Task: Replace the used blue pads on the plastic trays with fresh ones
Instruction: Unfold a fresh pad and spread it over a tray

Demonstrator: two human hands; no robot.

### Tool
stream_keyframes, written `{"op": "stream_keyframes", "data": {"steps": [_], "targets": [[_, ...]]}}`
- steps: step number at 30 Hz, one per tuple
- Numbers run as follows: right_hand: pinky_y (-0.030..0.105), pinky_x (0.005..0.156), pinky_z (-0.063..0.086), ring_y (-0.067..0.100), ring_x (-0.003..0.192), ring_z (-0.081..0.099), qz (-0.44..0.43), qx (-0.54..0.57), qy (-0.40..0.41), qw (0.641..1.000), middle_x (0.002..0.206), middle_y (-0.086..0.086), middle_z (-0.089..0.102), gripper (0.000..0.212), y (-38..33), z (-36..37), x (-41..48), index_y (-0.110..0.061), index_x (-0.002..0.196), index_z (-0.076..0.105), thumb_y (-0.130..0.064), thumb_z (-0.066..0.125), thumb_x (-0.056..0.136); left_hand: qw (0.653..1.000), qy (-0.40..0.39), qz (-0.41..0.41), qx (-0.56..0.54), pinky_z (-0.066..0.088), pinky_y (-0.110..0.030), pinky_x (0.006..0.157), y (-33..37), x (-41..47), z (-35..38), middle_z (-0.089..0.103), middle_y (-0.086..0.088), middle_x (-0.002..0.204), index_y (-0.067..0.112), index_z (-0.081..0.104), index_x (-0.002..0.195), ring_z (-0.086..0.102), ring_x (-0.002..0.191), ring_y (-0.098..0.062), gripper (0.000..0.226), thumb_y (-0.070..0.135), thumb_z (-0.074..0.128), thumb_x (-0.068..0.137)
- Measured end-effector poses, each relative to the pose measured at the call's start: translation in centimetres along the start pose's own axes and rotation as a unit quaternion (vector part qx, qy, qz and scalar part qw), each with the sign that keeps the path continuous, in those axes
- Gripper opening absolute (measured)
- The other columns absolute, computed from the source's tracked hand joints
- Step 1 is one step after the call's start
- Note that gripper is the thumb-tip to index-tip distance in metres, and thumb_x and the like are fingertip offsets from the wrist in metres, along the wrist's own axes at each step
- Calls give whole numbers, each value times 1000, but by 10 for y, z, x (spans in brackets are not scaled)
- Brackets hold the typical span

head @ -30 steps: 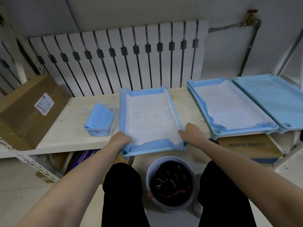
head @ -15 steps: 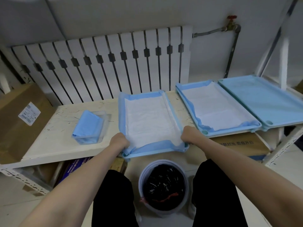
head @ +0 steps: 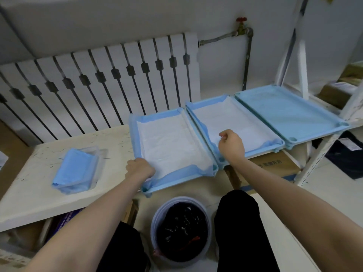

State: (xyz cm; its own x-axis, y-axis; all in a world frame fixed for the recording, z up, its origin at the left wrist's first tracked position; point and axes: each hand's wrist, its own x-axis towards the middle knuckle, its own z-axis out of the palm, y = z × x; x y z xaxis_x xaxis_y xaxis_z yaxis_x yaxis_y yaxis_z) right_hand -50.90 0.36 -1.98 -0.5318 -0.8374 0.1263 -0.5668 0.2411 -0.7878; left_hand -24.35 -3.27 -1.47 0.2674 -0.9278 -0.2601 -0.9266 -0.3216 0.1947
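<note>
Three light blue plastic trays stand side by side on the white shelf. The near tray (head: 146, 190) holds a white pad with blue edges (head: 169, 146). My left hand (head: 139, 169) grips that pad's front left corner. The middle tray (head: 280, 147) is also lined with a white and blue pad (head: 231, 118). My right hand (head: 231, 144) hovers above its front left part with curled fingers, and nothing shows in them. The right tray (head: 290, 112) is bare. A pack of folded blue pads (head: 75, 170) lies left of the near tray.
A round bin with a black liner (head: 181, 230) stands on the floor between my knees. Cardboard boxes (head: 275, 165) sit under the shelf. A white radiator (head: 98, 85) and a pipe with a red valve (head: 242, 22) are behind. A white rack upright (head: 324, 146) stands right.
My right hand has let go of the near tray's front right corner and moved right, above the middle tray. The left hand stays at the front left corner. The view shifted left.
</note>
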Motion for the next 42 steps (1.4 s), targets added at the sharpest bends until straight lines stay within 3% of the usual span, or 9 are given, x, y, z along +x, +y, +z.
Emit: {"op": "stream_keyframes", "data": {"steps": [5,10,15,20,25,29,33,36,42], "targets": [[33,81,44,27,107,57,81,102,83,988,124,10,56,37,36,-21,20,-9,124,53,0,42,89,995,58,81,9,36,-38,100,66,-22,-7,26,-15,139,6,31,135,30,130,-30,60,18,60,84],[31,85,46,24,110,56,164,180,197,950,129,7,50,41,71,-54,46,-10,130,47,1,45,91,971,-8,238,-28,41,-28,76,132,-40,-2,48,-1,102,17,56,97,52,93,-20,14,10,52,85],[36,99,40,27,124,46,268,186,302,896,138,9,40,42,105,-91,63,-9,136,41,-7,46,95,958,-38,285,-16,40,-30,70,182,-52,16,48,-2,82,19,48,73,47,78,-19,17,9,56,84],[38,93,46,31,116,54,410,265,236,840,134,12,51,46,136,-109,88,-4,135,41,-22,43,93,959,-81,271,27,35,-27,63,197,-51,32,36,0,67,18,34,65,41,66,-16,30,8,52,87],[30,77,41,21,94,50,407,381,171,813,115,7,53,51,153,-108,104,-5,141,36,-34,38,99,957,-98,271,30,38,-28,73,201,-49,41,44,-2,82,13,45,100,46,86,-22,7,12,47,94],[37,87,48,27,104,57,401,361,180,823,129,10,55,62,161,-105,112,-4,141,37,-47,40,96,962,-88,256,30,36,-27,66,205,-42,44,36,1,70,19,36,68,43,72,-18,26,6,48,88],[31,71,42,16,66,47,399,357,168,828,84,1,53,44,163,-109,120,-5,129,48,-32,45,94,964,-86,249,31,38,-28,73,210,-38,46,36,5,72,22,36,71,46,82,-20,26,7,48,89],[28,66,39,12,61,42,407,340,172,830,75,-1,46,41,162,-114,125,-4,127,49,-28,42,95,962,-97,253,16,38,-27,77,209,-33,46,42,6,82,18,46,84,45,91,-20,12,7,48,89],[32,64,38,19,71,49,334,365,195,847,95,6,53,37,136,-118,123,-3,120,50,-28,42,93,966,-95,238,-26,37,-25,82,205,-33,41,51,1,101,23,51,101,49,100,-20,19,8,51,89]]}}
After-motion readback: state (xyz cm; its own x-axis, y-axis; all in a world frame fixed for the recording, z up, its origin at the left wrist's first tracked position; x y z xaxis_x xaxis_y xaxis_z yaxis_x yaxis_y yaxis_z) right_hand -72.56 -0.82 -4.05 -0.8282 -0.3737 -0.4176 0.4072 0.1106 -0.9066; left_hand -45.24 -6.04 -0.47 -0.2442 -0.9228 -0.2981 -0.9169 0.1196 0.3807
